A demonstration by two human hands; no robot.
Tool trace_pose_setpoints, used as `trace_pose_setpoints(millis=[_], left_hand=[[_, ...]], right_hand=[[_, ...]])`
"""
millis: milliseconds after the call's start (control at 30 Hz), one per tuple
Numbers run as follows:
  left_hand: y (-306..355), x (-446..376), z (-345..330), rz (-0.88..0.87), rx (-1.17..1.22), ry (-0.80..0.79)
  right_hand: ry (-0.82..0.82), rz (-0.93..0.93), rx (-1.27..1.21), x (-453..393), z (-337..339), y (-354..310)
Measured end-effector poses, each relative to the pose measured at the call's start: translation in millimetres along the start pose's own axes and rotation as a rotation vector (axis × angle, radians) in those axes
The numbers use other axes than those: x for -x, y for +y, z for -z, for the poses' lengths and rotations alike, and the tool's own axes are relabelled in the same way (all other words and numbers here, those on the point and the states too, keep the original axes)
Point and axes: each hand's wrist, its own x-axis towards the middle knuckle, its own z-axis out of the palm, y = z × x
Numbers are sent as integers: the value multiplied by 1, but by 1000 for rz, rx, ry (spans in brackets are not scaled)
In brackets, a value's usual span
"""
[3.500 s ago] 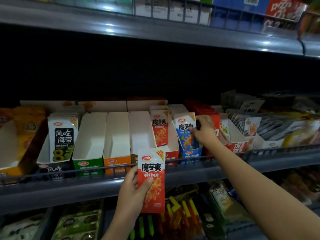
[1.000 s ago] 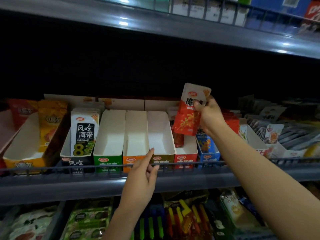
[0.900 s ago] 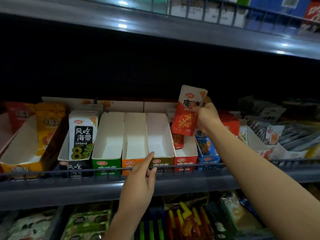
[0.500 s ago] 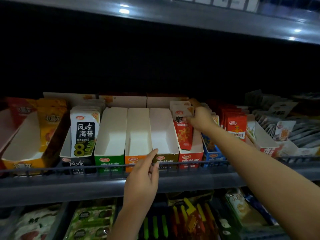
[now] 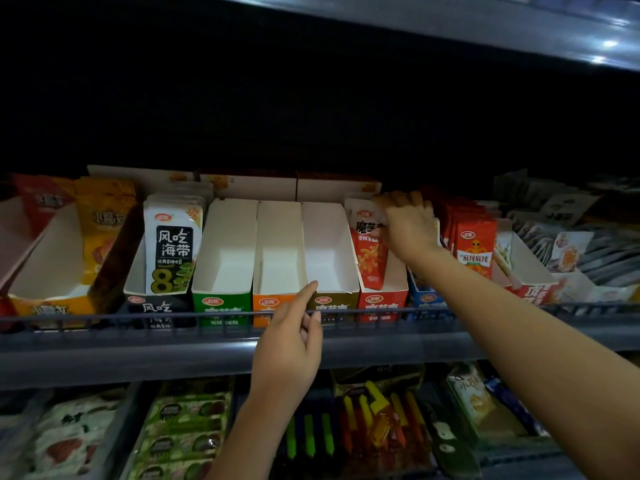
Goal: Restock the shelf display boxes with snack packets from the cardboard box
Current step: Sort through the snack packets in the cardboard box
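Dim shop shelf (image 5: 207, 355), wire-fronted, stocked with display boxes. The red packet (image 5: 367, 247) is stood upright in the red-fronted box (image 5: 382, 299), pinched at its top by the right hand (image 5: 407, 225). The left hand (image 5: 294, 341) is held empty, fingers loose, at the olive-fronted box (image 5: 332, 301). Risk: packet may tip forward if released, nothing being seen before it.

A grey metal shelf (image 5: 138, 355) is running across a dim shop aisle, its low wire rail (image 5: 104, 318) edging the front. Above it, the back of the bay (image 5: 311, 98) is lying in near-total darkness. An upper shelf (image 5: 519, 26) is slanting across the top right, catching two small glints of overhead light (image 5: 604, 50). Below, a lower shelf (image 5: 104, 438) is showing faintly in shadow.
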Motion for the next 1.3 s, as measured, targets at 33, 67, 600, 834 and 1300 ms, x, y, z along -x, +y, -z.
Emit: trace_pose_setpoints(millis=[33, 67, 600, 834, 1300], left_hand=[[0, 0, 0, 2, 1, -2], [0, 0, 0, 6, 4, -6], [-3, -2, 0, 21, 15, -16], [-3, 4, 4, 33, -37, -55], [-48, 131, -9, 198, -154, -205]], right_hand=[[17, 15, 28, 1, 2, 0], [24, 29, 38, 1, 4, 0], [-71, -9, -325, -8, 20, -5], [50, -81, -466, 25, 30, -9], [-49, -185, -881, 280, -14, -64]])
